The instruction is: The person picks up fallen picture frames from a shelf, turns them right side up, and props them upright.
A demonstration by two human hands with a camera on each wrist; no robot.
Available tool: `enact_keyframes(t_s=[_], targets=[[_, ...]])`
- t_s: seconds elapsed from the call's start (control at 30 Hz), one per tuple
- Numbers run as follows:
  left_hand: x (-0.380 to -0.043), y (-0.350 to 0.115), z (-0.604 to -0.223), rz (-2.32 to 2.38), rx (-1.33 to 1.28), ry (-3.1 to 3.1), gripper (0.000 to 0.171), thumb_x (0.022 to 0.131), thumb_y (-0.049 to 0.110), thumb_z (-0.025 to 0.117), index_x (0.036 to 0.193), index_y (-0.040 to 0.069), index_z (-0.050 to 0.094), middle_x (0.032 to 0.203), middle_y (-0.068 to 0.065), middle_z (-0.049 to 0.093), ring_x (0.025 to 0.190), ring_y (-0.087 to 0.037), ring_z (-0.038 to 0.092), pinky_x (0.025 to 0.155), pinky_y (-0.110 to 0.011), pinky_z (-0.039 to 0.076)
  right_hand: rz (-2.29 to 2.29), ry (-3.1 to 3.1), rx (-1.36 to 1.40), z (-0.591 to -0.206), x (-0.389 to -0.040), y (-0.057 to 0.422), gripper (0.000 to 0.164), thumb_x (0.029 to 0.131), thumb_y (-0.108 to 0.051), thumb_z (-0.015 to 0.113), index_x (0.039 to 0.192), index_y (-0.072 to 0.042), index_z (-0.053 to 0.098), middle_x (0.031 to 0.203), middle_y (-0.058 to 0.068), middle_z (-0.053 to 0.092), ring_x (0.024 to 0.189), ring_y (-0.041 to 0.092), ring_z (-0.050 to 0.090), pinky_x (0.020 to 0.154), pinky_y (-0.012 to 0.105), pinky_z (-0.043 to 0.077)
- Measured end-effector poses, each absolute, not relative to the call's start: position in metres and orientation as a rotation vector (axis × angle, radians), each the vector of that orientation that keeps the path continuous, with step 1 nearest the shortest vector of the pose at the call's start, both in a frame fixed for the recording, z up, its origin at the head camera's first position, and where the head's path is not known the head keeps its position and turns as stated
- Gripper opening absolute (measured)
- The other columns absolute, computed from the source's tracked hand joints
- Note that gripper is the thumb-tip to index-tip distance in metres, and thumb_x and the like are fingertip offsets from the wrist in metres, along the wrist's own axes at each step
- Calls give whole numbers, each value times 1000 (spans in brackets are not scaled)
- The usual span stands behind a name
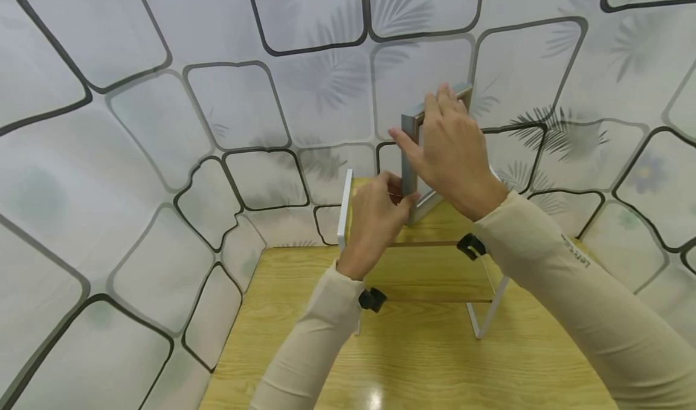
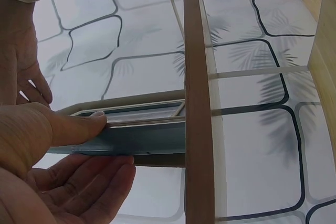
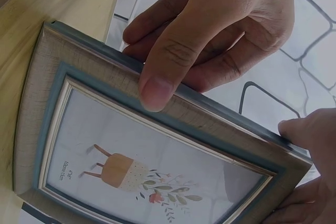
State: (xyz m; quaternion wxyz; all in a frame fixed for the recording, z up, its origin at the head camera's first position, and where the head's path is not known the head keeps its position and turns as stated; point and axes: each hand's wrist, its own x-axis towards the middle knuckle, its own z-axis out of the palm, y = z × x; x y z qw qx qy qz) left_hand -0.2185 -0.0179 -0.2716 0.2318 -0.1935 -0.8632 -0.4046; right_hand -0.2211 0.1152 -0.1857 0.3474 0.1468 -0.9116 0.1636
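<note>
A picture frame (image 1: 409,162) with a grey-blue edge stands upright on the top board of a small wooden shelf (image 1: 429,232). In the right wrist view its front shows a printed card (image 3: 131,177) with a potted plant. My left hand (image 1: 377,220) pinches the frame low on its left side, the thumb (image 2: 86,124) on one face and the fingers (image 2: 100,182) on the other. At the top, my right hand (image 1: 454,150) holds the upper left corner, fingers laid over the top edge and thumb along the side.
The shelf has a lower board (image 1: 435,274) and white metal legs (image 1: 486,319). It stands on a wood-grain table (image 1: 424,361). Behind and to the left hangs patterned white sheeting (image 1: 163,265), close to the frame's back. Small black devices (image 1: 372,299) sit at both wrists.
</note>
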Motion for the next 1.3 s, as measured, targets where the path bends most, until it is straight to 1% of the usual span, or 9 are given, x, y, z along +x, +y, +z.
enact_keyframes(t_s=[0.33, 0.6, 0.97, 1.1, 1.2, 1.3], targets=[[-217, -10, -273, -1108, -554, -2350, 19, 89, 21, 81, 95, 6, 70, 85, -2, 74, 70, -7, 66, 64, -19, 52, 451, -2364, 390, -188, -220, 121, 73, 103, -38, 59, 143, 19, 41, 151, 38, 35, 139, 50, 38, 112, 57, 36], [-217, -5, -275, -1129, -582, -2305, 19, 88, 19, 82, 92, 6, 70, 85, -2, 75, 70, -8, 69, 67, -20, 54, 533, -2359, 410, -190, -220, 128, 69, 103, -34, 58, 146, 17, 39, 152, 35, 37, 142, 47, 36, 114, 58, 34], [-216, 1, -276, -1093, -588, -2290, 20, 88, 22, 83, 92, 7, 70, 86, -2, 76, 71, -10, 71, 67, -19, 54, 569, -2339, 431, -190, -221, 133, 68, 102, -33, 59, 145, 17, 40, 152, 35, 37, 140, 48, 38, 112, 59, 35], [-216, -2, -277, -1093, -626, -2270, 20, 91, 25, 79, 93, 7, 71, 87, -3, 76, 71, -9, 71, 65, -16, 53, 581, -2355, 418, -189, -221, 134, 67, 103, -32, 57, 146, 16, 40, 153, 34, 36, 143, 46, 35, 114, 58, 32], [-217, -7, -279, -1104, -653, -2243, 22, 97, 28, 72, 95, 6, 74, 86, -4, 76, 72, -9, 72, 64, -15, 54, 594, -2377, 408, -188, -220, 135, 67, 103, -33, 55, 148, 14, 38, 156, 32, 34, 145, 44, 33, 116, 57, 29], [-219, -12, -280, -1118, -654, -2234, 27, 101, 29, 65, 96, 5, 75, 86, -4, 76, 73, -10, 72, 65, -16, 55, 614, -2399, 410, -186, -219, 138, 67, 104, -34, 53, 149, 13, 37, 158, 29, 31, 146, 44, 32, 117, 57, 28]])
